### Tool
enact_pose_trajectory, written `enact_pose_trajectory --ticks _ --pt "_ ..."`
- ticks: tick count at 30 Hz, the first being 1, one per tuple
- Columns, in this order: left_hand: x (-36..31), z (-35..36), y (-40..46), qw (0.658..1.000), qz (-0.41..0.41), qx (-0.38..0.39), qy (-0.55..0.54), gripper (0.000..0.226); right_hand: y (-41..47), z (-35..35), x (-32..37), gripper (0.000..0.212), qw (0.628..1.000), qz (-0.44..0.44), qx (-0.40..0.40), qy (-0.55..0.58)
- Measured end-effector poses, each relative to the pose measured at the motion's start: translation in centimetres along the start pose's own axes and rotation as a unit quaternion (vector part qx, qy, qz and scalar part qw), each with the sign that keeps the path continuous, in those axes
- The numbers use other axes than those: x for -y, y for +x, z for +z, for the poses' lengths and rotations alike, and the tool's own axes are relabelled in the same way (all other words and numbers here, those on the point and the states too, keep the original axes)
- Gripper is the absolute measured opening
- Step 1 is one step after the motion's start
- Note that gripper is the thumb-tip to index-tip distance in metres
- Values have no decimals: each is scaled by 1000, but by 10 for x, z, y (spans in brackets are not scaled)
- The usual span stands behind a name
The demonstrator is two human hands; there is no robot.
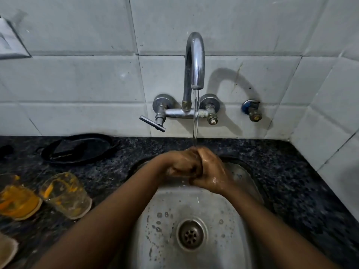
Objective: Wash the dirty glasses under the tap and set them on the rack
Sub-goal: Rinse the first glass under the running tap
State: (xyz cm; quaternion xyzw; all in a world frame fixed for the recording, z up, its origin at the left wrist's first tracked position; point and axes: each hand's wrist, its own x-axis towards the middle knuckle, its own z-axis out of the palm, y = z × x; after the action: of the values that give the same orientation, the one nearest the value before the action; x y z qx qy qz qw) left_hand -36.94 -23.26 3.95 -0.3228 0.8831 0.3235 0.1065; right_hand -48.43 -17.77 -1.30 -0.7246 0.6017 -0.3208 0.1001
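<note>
Below the clasped, empty left hand (181, 164) and right hand (210, 171) lies the sink (167, 220); tap (194, 61) water hits them; dirty glasses (66, 194) stand to their left.

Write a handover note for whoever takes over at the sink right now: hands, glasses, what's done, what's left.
Left hand and right hand: clasped together under the running tap, over the sink; wet, no glass in either.
Glasses: two dirty glasses with orange residue stand upside down on the counter left of the sink, one nearer the basin, one at the frame's left edge. Another rim shows bottom left, too cut off to identify.
Done: water is on; no washed glass in view.
Left: wash both glasses and set them on the rack, which is out of view.
</note>
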Motion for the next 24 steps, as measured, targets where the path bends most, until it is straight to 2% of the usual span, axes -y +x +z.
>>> enact_pose_trajectory --ticks 2,3,7,8,10,13,14,16,17,19,22,24 --pt "0 -4 -10 982 17 -61 -176 25 -2 8 3 76 997 3 -45 -67" --pt "0 1 -13 978 25 -90 -188 30 -2 11 2 77 992 -16 -61 -108" --pt "-2 23 -11 981 -29 -100 -164 34 -4 9 1 92 980 -110 -47 -161" --pt "-4 23 -16 988 -42 -93 -115 36 -4 7 -1 92 977 -128 -31 -166" --pt "-2 25 -8 991 -33 -100 -84 39 -4 4 -2 90 975 -135 -17 -174" --pt "-7 19 -7 992 -43 -105 -50 36 -4 3 -3 86 992 -77 -13 -101" --pt "-3 15 -5 992 -17 -109 -63 32 -4 2 -1 85 998 -31 -14 -54" --pt "9 9 -6 972 48 -125 -193 22 -5 -3 3 82 995 95 -20 38" --pt "14 9 -8 951 72 -157 -257 22 -4 -4 5 80 987 146 -26 60" --pt "21 18 -10 913 92 -206 -340 29 -4 -6 13 76 978 199 -30 58" --pt "11 43 -5 899 70 -271 -337 45 0 -3 32 65 975 220 -26 -6" --pt "7 48 -4 864 65 -338 -368 41 0 0 38 67 973 231 -25 1"
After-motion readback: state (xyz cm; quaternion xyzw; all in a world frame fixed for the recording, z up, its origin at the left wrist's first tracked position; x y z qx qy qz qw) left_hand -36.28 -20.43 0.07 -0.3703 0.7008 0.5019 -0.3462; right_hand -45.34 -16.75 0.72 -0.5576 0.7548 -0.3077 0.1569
